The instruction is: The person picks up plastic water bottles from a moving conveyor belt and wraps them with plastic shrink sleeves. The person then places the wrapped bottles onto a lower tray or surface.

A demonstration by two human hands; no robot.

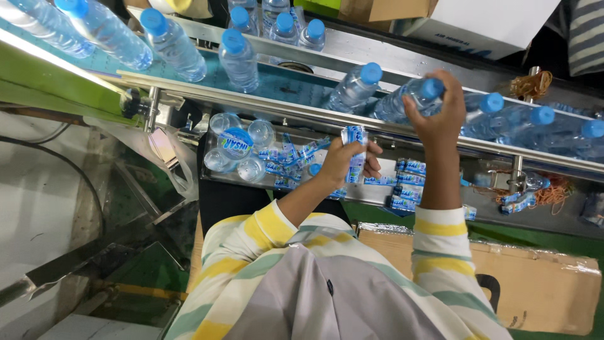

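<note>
My right hand (437, 113) grips a clear water bottle with a blue cap (402, 101) lying on the conveyor belt (283, 82). My left hand (343, 160) holds a small stack of blue and white label sleeves (354, 137) just below the conveyor rail. More loose label sleeves (286, 157) lie in the metal tray (377, 192) under my hands, beside a few bottles (236, 148) standing in its left end. Several blue-capped bottles (170, 44) lie and stand along the belt.
A cardboard box (541, 283) sits at my right. White and brown cartons (484, 25) stand behind the conveyor. Rubber bands (531, 85) hang on a post at the right. Grey floor and a metal frame (75, 252) are at the left.
</note>
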